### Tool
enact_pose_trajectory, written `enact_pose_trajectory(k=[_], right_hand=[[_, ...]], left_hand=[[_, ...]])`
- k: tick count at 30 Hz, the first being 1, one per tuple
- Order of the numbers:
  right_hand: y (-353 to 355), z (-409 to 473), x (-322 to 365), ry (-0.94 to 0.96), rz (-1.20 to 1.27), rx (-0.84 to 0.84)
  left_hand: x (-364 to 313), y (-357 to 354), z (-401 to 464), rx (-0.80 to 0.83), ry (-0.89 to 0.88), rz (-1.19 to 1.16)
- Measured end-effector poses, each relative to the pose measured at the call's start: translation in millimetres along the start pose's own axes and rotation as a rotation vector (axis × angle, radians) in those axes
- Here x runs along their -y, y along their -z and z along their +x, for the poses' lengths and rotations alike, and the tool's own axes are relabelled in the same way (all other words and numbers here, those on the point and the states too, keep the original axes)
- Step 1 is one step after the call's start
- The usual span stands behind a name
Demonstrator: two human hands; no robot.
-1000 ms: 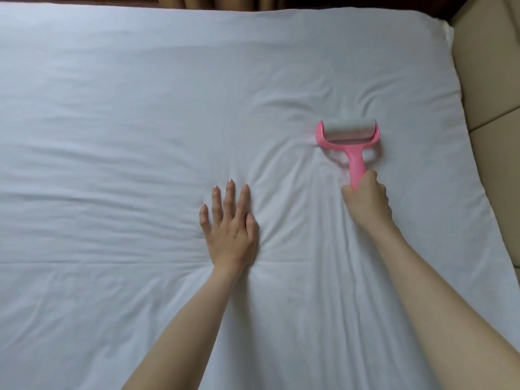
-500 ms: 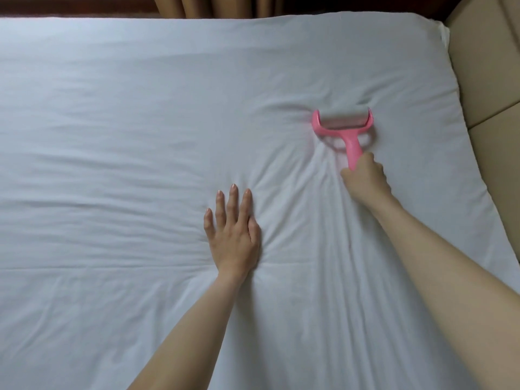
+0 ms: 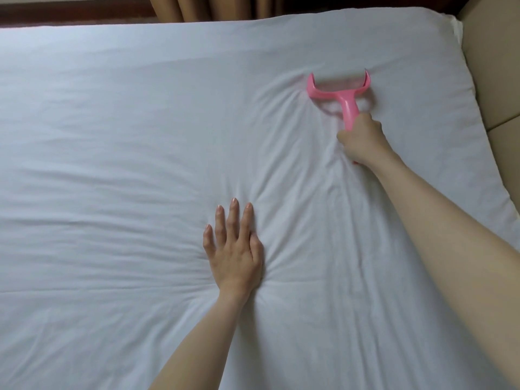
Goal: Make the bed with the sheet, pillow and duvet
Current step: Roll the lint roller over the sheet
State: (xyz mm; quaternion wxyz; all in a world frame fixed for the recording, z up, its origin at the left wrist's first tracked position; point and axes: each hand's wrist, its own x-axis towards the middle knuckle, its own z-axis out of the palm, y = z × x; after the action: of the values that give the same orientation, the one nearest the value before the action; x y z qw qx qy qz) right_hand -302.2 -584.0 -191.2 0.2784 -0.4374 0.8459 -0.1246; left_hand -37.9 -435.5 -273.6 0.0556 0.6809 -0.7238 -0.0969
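Observation:
A white sheet (image 3: 118, 170) covers the whole bed, with creases fanning out around both hands. My left hand (image 3: 233, 249) lies flat on the sheet near the middle, fingers straight and pressing down. My right hand (image 3: 361, 137) grips the handle of a pink lint roller (image 3: 342, 92), whose white roll rests on the sheet toward the far right of the bed. No pillow or duvet is in view.
A beige padded headboard (image 3: 495, 66) runs along the bed's right side. Tan curtains (image 3: 202, 7) and a dark wooden strip (image 3: 70, 11) stand beyond the far edge of the bed.
My right hand has pushed the lint roller farther away across the sheet, toward the bed's far edge. My left hand has stayed flat in about the same spot.

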Motion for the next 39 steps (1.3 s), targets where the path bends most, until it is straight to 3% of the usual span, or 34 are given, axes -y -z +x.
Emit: enact_pose_trajectory(k=[7,11,28,39], right_hand=[[-8.7,-96.6,-51.5,-0.075,-0.065,0.051],[-15.6,-106.8,-55.1,-0.089,-0.073,0.041],[7.1,63.1,44.0,0.043,-0.092,0.016],[-6.0,-62.0,-28.1,-0.053,-0.021,0.042]], left_hand=[[-0.7,3.2,0.1,0.014,0.0,0.016],[-1.7,5.7,-0.4,0.021,0.001,0.009],[-0.9,3.3,2.5,0.024,-0.008,0.044],[1.4,1.4,2.7,0.039,-0.012,0.026]])
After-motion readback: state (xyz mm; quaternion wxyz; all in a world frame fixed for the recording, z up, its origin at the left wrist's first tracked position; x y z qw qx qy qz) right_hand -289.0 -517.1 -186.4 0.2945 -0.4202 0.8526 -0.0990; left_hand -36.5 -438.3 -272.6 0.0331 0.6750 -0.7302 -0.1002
